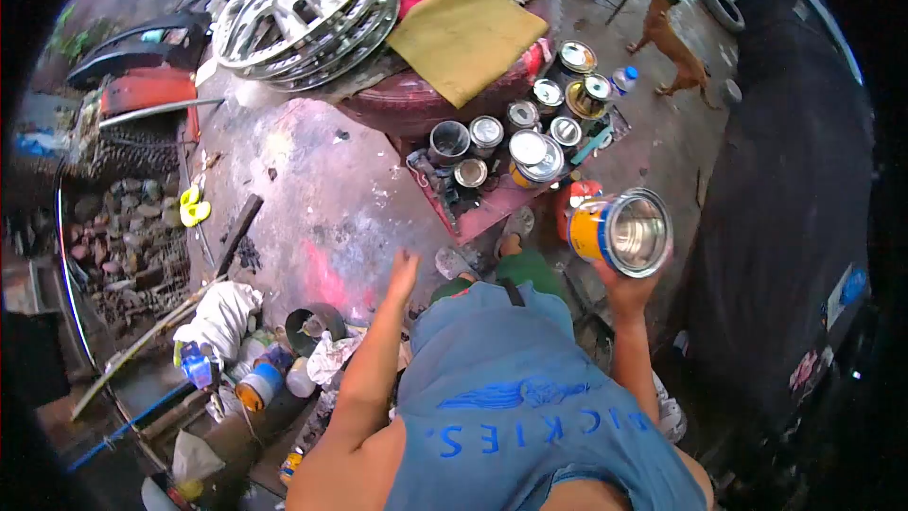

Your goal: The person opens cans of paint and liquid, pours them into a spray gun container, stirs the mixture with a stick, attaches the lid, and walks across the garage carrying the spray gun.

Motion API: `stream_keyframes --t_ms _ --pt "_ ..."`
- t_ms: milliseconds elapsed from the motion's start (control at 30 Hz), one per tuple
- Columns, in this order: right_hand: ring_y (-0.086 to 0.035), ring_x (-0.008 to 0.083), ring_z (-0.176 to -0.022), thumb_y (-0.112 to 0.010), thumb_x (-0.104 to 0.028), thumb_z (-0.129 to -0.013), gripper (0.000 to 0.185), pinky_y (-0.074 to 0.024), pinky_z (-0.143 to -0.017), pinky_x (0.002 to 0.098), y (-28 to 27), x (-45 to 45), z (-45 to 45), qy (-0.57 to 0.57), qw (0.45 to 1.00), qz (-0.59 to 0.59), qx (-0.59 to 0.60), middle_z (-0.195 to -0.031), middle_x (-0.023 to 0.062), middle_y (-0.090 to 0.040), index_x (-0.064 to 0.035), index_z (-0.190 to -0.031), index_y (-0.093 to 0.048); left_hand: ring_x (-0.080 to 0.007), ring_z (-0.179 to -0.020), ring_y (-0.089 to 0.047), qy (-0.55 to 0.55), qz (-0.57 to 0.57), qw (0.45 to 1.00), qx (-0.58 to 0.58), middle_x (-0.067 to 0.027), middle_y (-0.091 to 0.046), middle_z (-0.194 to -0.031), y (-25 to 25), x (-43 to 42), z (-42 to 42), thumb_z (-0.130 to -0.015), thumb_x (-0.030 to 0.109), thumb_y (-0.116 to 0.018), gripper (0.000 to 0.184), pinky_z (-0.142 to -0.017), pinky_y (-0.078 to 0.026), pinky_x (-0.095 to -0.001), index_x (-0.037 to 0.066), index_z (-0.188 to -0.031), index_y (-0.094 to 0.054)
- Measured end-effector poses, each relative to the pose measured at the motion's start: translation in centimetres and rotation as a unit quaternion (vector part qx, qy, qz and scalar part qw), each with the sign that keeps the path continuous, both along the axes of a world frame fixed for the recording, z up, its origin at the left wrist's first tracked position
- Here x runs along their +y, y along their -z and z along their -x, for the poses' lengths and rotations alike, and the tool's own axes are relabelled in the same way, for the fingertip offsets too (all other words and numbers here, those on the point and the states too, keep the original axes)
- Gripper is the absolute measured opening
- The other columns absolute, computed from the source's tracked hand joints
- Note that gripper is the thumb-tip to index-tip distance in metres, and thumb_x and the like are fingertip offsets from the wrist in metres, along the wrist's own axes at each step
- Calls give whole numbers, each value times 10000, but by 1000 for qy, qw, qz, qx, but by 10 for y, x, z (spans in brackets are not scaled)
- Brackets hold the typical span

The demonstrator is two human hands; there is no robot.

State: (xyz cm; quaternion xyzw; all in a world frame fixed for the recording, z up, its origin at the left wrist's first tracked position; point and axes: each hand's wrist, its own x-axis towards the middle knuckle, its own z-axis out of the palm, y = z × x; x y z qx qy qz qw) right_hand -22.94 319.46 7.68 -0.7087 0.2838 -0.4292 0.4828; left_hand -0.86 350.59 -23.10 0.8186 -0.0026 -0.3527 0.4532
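My right hand [629, 286] holds up a paint can [619, 232] with a blue and yellow label, gripping it from below and behind. The can's shiny metal end faces the camera. My left hand [405, 270] hangs over the paint-stained ground, away from any object; its fingers are small in the view and how far they are apart is hard to tell. Ahead of me, a group of cans stands on a low board [492, 213], among them a can with a white round top [530, 149] and a dark open cup [449, 140].
Silver wheel rims [303, 14] and a yellow cloth [468, 33] lie on a table ahead. A brown dog [673, 45] stands beyond the cans. A dark covered shape [790, 208] borders the right. Bottles, rags and a black bucket [312, 326] lie at lower left.
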Motion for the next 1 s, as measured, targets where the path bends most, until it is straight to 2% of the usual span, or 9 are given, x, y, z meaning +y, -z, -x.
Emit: stream_keyframes --t_ms 67,167,233,367,400,500,767,800,1000 --pt "-493 282 -1343 -957 -261 -667 1127 -396 -1143 439 10 -4 6 -12 1000 17 20 -1455 149 -466 7 -1519 -269 -380 -1326 -506 -4 74 993 -87 -290 -527 -1422 -51 -91 -39 -949 528 -620 855 -1101 -396 -425 -37 -1531 -350" --pt "-471 311 -1376 -957 -295 -685 1101 -398 -1150 461 16 -4 3 -19 999 36 25 -1472 182 -464 -11 -1505 -280 -267 -1238 -564 -20 253 966 -44 -158 -605 -1363 -41 -167 -86 -947 340 -682 641 -1061 -419 -388 -9 -1443 -475" --pt "-477 306 -1372 -964 -326 -674 1130 -412 -1130 446 22 -7 0 -29 999 19 34 -1468 181 -469 5 -1506 -275 -275 -1235 -566 -36 154 987 1 -177 -586 -1364 -33 -179 -99 -932 408 -687 681 -1050 -436 -399 -12 -1431 -490" --pt "-495 323 -1359 -976 -320 -640 1197 -390 -1139 441 55 -14 4 -31 998 23 43 -1444 194 -498 17 -1519 -237 -206 -886 -637 -102 159 980 69 -87 -660 -1008 -16 -192 -101 -890 230 -626 370 -807 -525 -361 55 -1214 -586" --pt "-492 328 -1362 -975 -311 -638 1200 -386 -1142 445 55 -15 4 -30 998 29 48 -1447 196 -495 17 -1521 -231 -169 -717 -585 -103 176 975 90 -42 -604 -850 7 -188 -106 -860 166 -586 241 -655 -505 -327 83 -1087 -579" --pt "-487 341 -1368 -972 -293 -634 1210 -378 -1152 453 51 -19 -1 -33 996 55 58 -1457 204 -485 16 -1526 -215 -173 -707 -573 -132 194 964 128 -37 -584 -820 9 -180 -104 -852 171 -594 215 -635 -496 -337 96 -1052 -570" --pt "-488 357 -1367 -965 -294 -639 1210 -372 -1158 458 52 -28 -13 -56 995 68 56 -1474 223 -466 29 -1527 -210 -193 -842 -612 -147 183 971 42 -59 -610 -906 -99 -129 -70 -843 165 -594 342 -730 -459 -344 77 -1163 -513" --pt "-485 357 -1368 -965 -292 -639 1206 -370 -1158 456 51 -29 -15 -65 995 61 52 -1471 222 -468 29 -1525 -212 -212 -843 -629 -142 190 970 52 -90 -591 -1009 -103 -117 -70 -842 137 -577 689 -777 -508 -333 17 -1486 -363" --pt "-466 344 -1374 -970 -292 -628 1192 -339 -1176 455 30 -26 -27 -90 992 81 44 -1450 209 -481 27 -1510 -234 -198 -790 -610 -65 205 976 45 -83 -579 -970 -197 -93 -34 -863 146 -576 811 -752 -520 -332 19 -1589 -239"
